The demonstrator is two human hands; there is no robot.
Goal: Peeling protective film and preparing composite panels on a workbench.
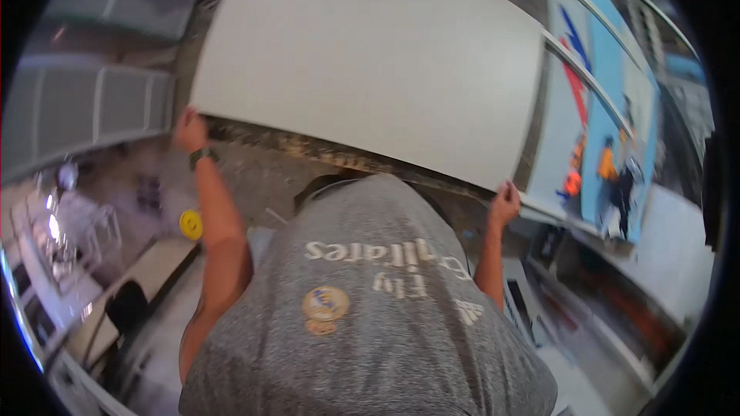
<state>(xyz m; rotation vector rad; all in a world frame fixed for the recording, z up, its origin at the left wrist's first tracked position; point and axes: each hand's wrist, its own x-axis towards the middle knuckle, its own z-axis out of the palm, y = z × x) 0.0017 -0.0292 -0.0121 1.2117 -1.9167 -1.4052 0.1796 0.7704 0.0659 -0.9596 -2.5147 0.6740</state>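
- Head view showed a large pale board (370, 54) held out in front of the person's chest, its near edge rough and brown, its flat face filling the upper middle of the picture.
- The left hand (189, 129) was closed on the near left corner of the board, a dark wristband (200, 156) just below it on the arm.
- The right hand (505, 204) was clamped on the near right corner, lower in the picture than the left, so the board sat at a slant.
- The hands were well apart, one at each end of the near edge, with the grey shirt (362, 316) between the forearms.
- By the look of it, the step in hand was carrying or positioning the board, with both hands bearing its weight.
- The next move would call for keeping both grips firm and levelling the sheet, minding the metal rails (593, 85) just beside its right edge.
- A yellow round thing (190, 224) lay on the floor, below the left arm in the picture; what it was could not be told.
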